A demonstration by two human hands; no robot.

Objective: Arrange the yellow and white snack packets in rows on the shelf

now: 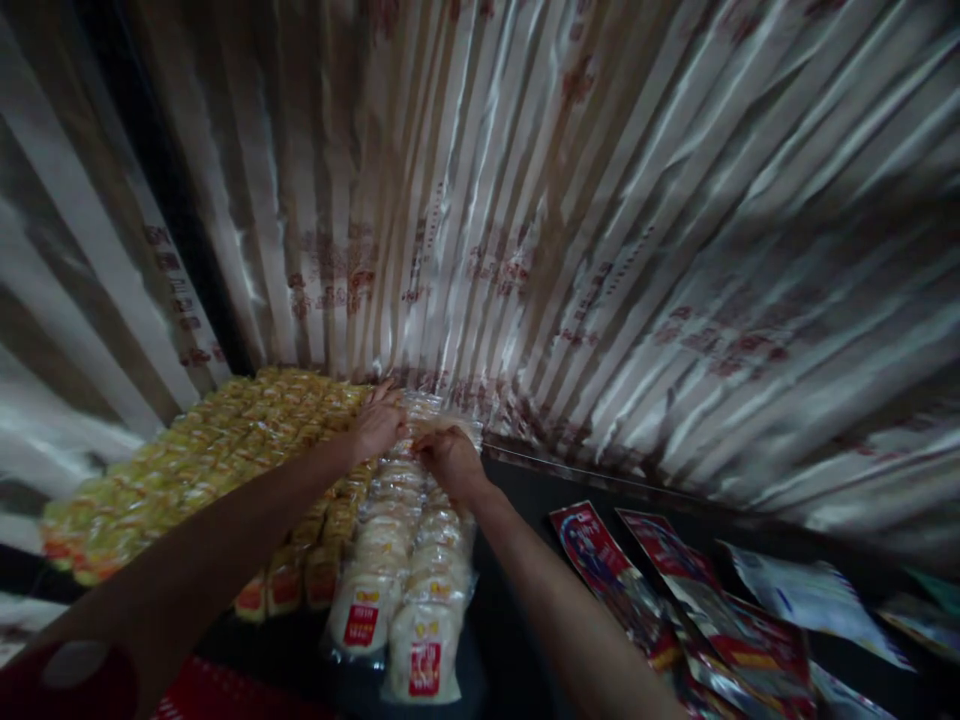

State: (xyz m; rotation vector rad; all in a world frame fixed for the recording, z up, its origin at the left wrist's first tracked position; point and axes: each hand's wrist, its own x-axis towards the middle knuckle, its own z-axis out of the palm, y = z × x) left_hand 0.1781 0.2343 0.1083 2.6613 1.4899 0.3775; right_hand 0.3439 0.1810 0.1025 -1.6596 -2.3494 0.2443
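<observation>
Two rows of clear-wrapped packets of round, pale, flat cakes [426, 625] with red labels run away from me, overlapping one another. My left hand [381, 422] rests at the far end of the left row, fingers stretched forward and apart. Beside it, my right hand [452, 460] is closed, its fingertips pinched at a clear-wrapped packet [444, 425] at the far end of the right row. Its fingertips are partly blurred. Left of these rows lie many small yellow-wrapped packs [217, 450], partly behind my left forearm.
A pleated, printed curtain-like sheet [480, 220] hangs behind the dark table [517, 560]. Red and silver flat pouches [600, 550] lie at the right, with a white pouch [810, 595] beyond. A dark post [169, 180] stands at the left. Red dotted cloth [225, 690] shows at the bottom.
</observation>
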